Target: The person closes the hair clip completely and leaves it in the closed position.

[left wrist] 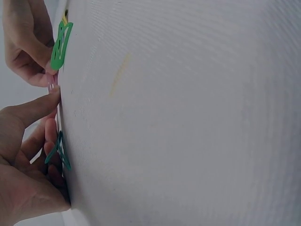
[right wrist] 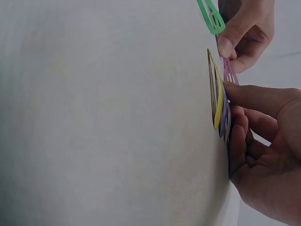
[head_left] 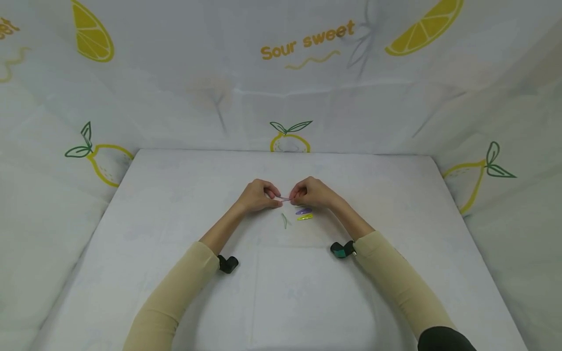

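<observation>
Pinching a pink clip (right wrist: 229,70) between them, the left hand (head_left: 259,196) and right hand (head_left: 313,193) each have thumb and fingers closed together on one end, the strip spanning the small gap over the table (head_left: 290,292). Whether it touches the surface, I cannot tell. On the near side lie a purple clip (head_left: 303,211), a yellow clip (head_left: 305,217) and a green clip (left wrist: 57,62).
</observation>
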`<state>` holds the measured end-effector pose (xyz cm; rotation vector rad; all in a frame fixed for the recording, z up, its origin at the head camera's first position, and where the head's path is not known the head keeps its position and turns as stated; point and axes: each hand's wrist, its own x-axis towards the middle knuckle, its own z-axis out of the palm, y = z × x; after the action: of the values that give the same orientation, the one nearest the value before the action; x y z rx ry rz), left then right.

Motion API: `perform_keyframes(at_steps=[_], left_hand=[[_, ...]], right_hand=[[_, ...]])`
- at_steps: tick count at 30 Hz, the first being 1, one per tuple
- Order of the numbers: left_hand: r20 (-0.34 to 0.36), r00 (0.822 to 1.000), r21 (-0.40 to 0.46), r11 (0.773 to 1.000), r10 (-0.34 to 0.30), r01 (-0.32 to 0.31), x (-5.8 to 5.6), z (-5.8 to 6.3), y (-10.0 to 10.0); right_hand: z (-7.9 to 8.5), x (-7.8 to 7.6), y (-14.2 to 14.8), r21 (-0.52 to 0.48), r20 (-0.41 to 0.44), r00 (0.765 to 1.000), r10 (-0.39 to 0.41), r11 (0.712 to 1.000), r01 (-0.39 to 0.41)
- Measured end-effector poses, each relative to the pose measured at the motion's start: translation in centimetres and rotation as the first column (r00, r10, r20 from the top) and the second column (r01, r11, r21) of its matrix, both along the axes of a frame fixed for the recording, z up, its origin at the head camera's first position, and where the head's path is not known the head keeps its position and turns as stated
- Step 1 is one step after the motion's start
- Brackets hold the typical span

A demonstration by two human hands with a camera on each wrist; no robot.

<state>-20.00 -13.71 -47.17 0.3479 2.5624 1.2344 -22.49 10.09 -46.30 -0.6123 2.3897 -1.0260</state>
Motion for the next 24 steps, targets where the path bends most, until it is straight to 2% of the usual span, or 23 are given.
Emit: perform_keyframes(at_steps=[15,24], left_hand=[[-0.036,0.999,0.002,1.0,-0.001,0.001,0.25,-0.55,-0.11],[-0.07,0.997,-0.046,0.999,0.02,-0.023,0.54,-0.62,0.22]], right_hand=[[-0.03,0.22,-0.09,-0.002,-0.013,1.0,0.011,1.0,-0.011],[-0.39,-0.01,0.16,-0.017,-0.081,0.996,0.028,0.999,-0.029]])
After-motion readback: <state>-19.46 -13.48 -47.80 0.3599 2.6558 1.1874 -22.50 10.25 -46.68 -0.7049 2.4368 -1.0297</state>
